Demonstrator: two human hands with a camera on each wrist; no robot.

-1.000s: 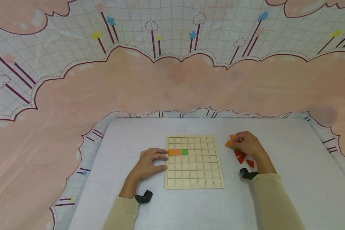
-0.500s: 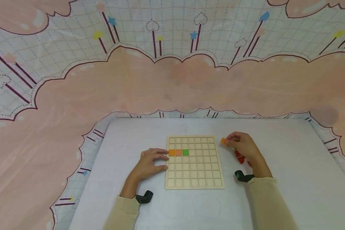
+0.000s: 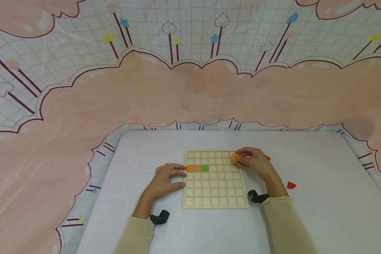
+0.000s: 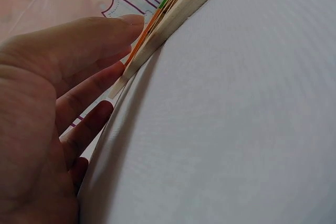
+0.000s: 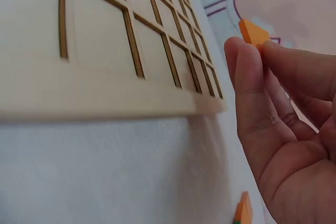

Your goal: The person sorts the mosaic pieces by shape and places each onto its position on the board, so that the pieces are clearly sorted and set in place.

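A wooden grid board [image 3: 214, 192] with square cells lies on the white table. One row, starting at its left edge, holds an orange tile [image 3: 190, 168], a lighter orange tile [image 3: 197, 168] and a green tile [image 3: 205, 168]. My left hand [image 3: 163, 180] rests with loosely bent fingers and thumb against the left edge of the board. Over the board's upper right corner, my right hand [image 3: 258, 162] pinches an orange piece [image 3: 234, 157] between thumb and fingertips. In the right wrist view that orange piece [image 5: 253, 32] is raised above the board.
Right of the board lies a red piece [image 3: 291, 185]. Another red piece [image 3: 268, 158] peeks out behind my right hand, which hides others. Small orange pieces [image 5: 244, 211] show low in the right wrist view. A pink patterned cloth [image 3: 190, 91] stands beyond the table.
My right hand has taken the orange piece from the pile and carried it left to the board's upper right corner. The left hand stays at the board's edge.
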